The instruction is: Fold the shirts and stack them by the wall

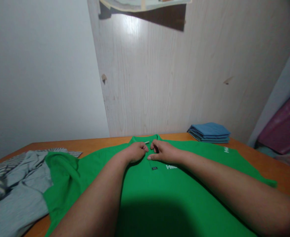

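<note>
A green polo shirt [145, 187] lies spread front side up, its collar [132, 140] at the far end. My left hand [136, 152] is closed at the placket just below the collar, its fingertips pinching the fabric. Beside it on the right, my right hand [165, 152] rests over the chest, with thumb and curled fingers apart and a gap between them. A small dark label [154, 168] sits at the placket's lower end. White lettering [171, 167] on the chest is partly covered by my right forearm. The left sleeve side lies rumpled.
Grey and striped clothes [26, 184] lie loosely at the left, under the shirt's sleeve. A folded blue stack of cloth [209, 131] stands at the back right of the orange-brown table [268, 164]. A pale wall panel [159, 82] rises behind. Something pink [283, 125] shows far right.
</note>
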Demonstrator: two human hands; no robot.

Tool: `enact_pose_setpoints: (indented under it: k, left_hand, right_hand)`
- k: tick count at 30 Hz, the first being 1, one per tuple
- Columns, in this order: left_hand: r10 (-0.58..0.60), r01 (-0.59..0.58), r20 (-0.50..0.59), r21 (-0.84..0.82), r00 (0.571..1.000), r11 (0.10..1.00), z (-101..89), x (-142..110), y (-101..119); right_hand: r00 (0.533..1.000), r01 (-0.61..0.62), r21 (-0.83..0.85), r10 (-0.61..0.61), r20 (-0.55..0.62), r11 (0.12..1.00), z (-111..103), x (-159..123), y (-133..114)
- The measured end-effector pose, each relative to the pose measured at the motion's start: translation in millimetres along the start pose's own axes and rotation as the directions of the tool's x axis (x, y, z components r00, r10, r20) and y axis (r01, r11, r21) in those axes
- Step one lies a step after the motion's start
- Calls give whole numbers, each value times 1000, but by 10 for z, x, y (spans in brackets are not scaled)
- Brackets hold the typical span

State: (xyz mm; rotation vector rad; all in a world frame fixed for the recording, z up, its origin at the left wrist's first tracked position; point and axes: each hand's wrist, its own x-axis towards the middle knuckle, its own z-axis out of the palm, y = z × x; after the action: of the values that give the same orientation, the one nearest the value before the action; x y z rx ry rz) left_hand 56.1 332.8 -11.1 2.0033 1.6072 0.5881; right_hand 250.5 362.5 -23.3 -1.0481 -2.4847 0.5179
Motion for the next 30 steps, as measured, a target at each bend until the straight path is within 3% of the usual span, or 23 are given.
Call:
enact_pose_setpoints:
  k: [4, 10, 21, 30]
  left_hand:
    - [-13, 13, -13, -17, 1000, 1000, 10, -7, -1]
    - [-32, 30, -42, -39, 999, 999, 15, -8, -13]
    - [-21, 21, 0, -59, 1000, 998, 26, -11, -16]
    - [3, -8, -55, -87, 999, 996, 49, 15, -5]
  right_hand:
    - [1000, 23, -25, -24, -12, 999, -21, -4, -11]
    - [996, 42, 71, -48, 80, 997, -82, 4, 23]
    - [992, -42, -68, 34, -118, 997, 122, 106, 81]
    - [999, -45, 77, 45, 1, 996, 17, 88, 74]
